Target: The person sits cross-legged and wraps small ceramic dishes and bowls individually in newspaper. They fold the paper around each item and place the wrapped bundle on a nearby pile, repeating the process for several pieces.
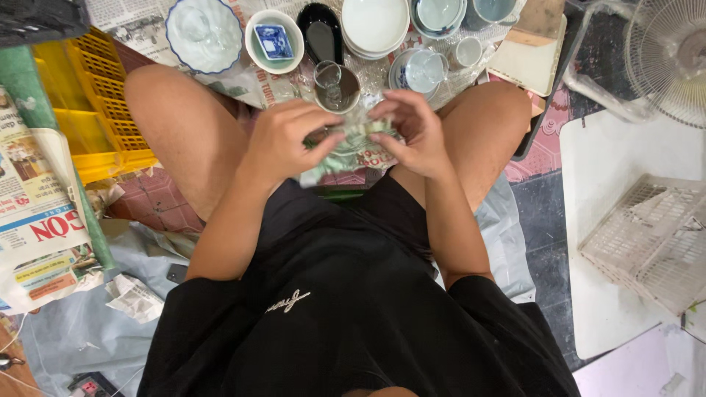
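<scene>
While you sit low with knees spread, everything lies within arm's reach; near to far:

Lap: your black shirt fills the lower centre, so both forearms can brace close to the body.
Left hand: fingers curled narrow, pinching the left end of a crumpled pale-green wrap at frame centre.
Right hand: fingertips closed on the wrap's right end, so it is held taut between both hands, above the floor between your knees.
Wrap's contents: cannot tell what, if anything, is inside; the folds hide it.
Glass: stands just beyond your knuckles, in a small brown bowl, the nearest dish.
Dishes: a white stack, a black dish and a green bowl line the upper centre on newspaper, which cushions them.
Crate: yellow, upper left, beside your left knee.
Basket: white, right edge, well apart.
Fan: upper right corner.
</scene>
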